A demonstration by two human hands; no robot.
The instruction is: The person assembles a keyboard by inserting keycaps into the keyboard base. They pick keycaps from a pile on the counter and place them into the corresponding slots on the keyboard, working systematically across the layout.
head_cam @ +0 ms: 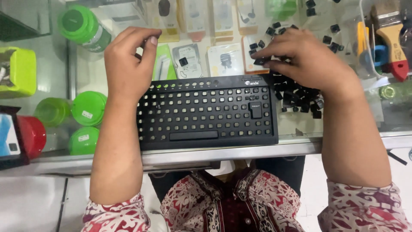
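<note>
Two hands work above a black keyboard [207, 112] stripped of most caps: right hand [307, 60] pinches one keycap [260, 61] from the loose pile [300, 99]; left hand [128, 60], fingers curled, seemingly empty, steadies the frame's top-left corner

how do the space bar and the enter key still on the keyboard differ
The space bar is a long flat strip lying across the bottom row; the enter key is short, blocky and stands upright at the right side. Both are black and seated on the keyboard, amid bare key sockets.
</note>
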